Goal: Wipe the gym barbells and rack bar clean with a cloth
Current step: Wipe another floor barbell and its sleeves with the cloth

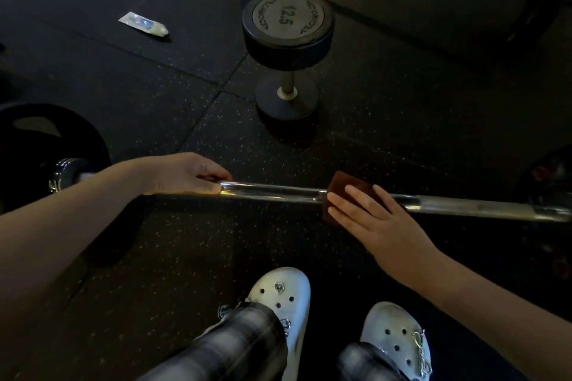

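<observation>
The barbell [272, 192] rests low across the floor [154, 86]; the left hand [185, 175] curls round it, while the right hand [374, 219] presses the brown cloth [343, 184] on it with flat fingers. Unpinched, the cloth could slip off mid-stroke.

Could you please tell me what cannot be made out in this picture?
Head view:
- barbell, right end: cut off by the frame edge.
- Bar under the cloth: hidden by it and the right hand.
- packet: label too small, blurred.
- weight plate at left: dark, cropped.
</observation>
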